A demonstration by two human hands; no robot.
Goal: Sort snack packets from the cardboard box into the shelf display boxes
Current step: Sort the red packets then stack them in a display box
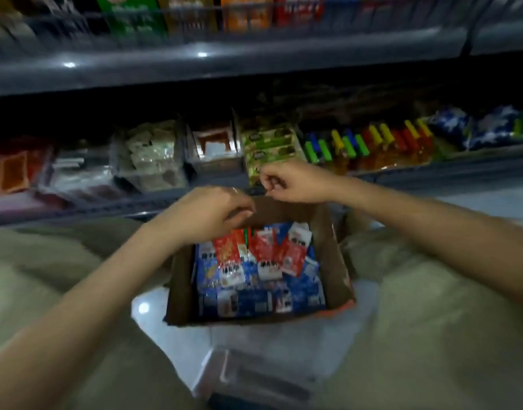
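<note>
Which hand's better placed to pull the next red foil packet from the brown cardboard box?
Left, likely. The left hand sits directly over the red foil packets in the brown cardboard box; the right hand is up by the green shelf display box.
</note>
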